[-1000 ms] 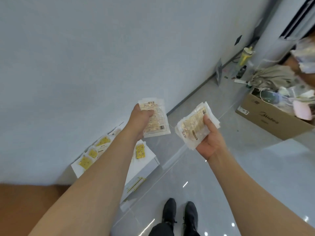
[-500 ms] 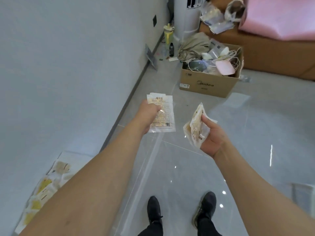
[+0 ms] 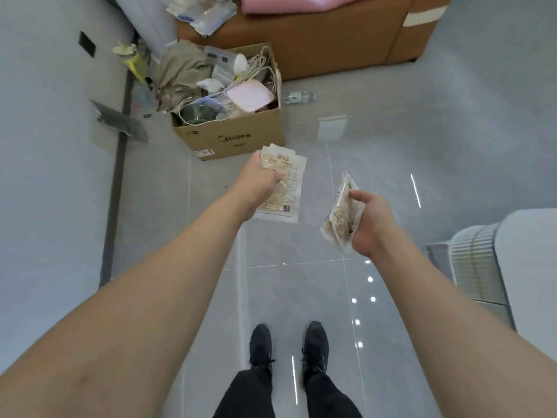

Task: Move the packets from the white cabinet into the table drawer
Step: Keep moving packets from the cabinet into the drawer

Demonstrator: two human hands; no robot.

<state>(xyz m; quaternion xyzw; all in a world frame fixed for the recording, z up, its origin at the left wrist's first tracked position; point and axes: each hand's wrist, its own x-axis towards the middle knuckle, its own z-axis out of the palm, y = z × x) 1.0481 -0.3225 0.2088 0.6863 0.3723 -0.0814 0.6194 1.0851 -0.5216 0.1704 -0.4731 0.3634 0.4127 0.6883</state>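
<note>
My left hand [image 3: 259, 181] grips a small stack of flat white packets [image 3: 286, 191] with tan printing, held out over the grey tiled floor. My right hand [image 3: 369, 224] is closed on another bunch of packets [image 3: 339, 218], turned edge-on and hanging down. Both arms reach forward at about waist height. The white cabinet and the table drawer are out of view.
An open cardboard box [image 3: 232, 140] full of clutter stands on the floor ahead. Behind it is a brown sofa [image 3: 331, 40]. A grey wall [image 3: 54, 176] runs along the left. A white appliance [image 3: 494, 257] sits at the right edge. My black shoes [image 3: 289, 348] are below.
The view has swung right, away from the white cabinet, which has left the frame. The box and sofa now lie straight ahead. Both hands still hold their packets.
</note>
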